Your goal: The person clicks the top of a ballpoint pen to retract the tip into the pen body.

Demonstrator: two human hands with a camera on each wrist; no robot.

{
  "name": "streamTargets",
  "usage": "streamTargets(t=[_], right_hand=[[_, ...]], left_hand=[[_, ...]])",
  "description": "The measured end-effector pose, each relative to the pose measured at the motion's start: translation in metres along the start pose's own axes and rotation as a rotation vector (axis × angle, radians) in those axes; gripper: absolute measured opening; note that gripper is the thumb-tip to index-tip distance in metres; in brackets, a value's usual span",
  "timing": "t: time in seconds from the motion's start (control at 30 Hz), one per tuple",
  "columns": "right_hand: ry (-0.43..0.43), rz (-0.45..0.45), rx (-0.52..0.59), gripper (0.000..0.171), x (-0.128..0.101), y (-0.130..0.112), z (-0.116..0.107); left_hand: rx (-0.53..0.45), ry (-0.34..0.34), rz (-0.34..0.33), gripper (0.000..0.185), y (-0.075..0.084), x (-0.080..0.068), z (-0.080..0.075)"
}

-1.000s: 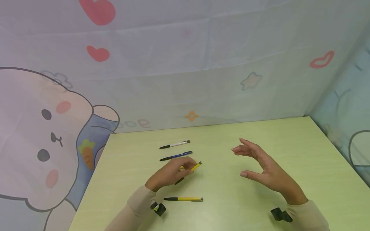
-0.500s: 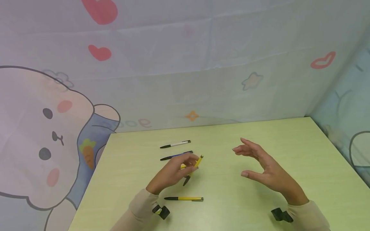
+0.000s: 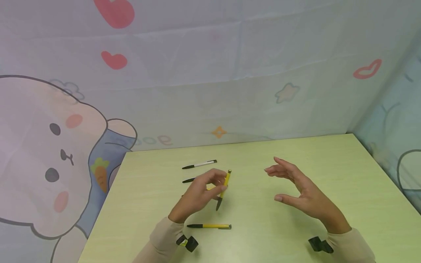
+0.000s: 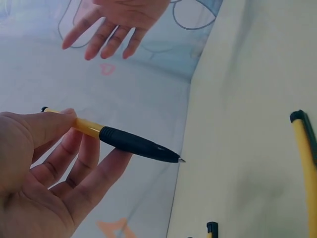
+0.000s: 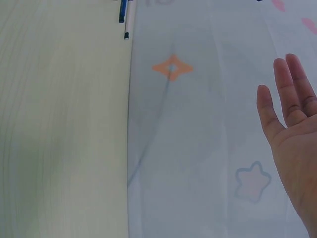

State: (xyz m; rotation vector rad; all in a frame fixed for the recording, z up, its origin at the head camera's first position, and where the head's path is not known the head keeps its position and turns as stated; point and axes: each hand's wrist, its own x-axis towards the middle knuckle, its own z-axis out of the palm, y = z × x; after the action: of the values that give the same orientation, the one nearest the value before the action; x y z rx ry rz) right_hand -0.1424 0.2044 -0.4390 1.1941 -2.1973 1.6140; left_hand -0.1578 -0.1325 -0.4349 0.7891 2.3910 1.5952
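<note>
Green table [image 3: 263,233] — left hand [image 3: 197,195] pinches yellow pen [image 3: 223,190] mid-barrel, tip down. Right hand [image 3: 304,193] apart, empty. Pen likely light, stiff, slick — rubber grip holds better.

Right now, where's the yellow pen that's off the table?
In the head view it is left of centre, pinched in the left hand: the yellow pen, tip down, above another yellow pen lying flat.

The yellow pen [image 3: 224,188] pinched in the left hand [image 3: 198,195] has been lifted off the table [image 3: 329,164] and swung from nearly flat to steeply upright. Its black tip is now pointed down, above the table, and the blue pen [image 3: 189,180] behind it has been largely hidden by the raised hand.
</note>
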Motion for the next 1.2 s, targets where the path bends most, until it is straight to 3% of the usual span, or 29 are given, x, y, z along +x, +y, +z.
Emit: streamTargets(t=[0.63,1.2], right_hand=[[-0.007,-0.015,-0.010,0.099,0.008,-0.003,0.003],[-0.048,0.012,-0.006,0.101,0.011,0.006,0.006]], left_hand=[[-0.228,0.112,0.038,0.030,0.024,0.003,0.012],[-0.371,0.080,0.006,0.032,0.041,0.003,0.025]])
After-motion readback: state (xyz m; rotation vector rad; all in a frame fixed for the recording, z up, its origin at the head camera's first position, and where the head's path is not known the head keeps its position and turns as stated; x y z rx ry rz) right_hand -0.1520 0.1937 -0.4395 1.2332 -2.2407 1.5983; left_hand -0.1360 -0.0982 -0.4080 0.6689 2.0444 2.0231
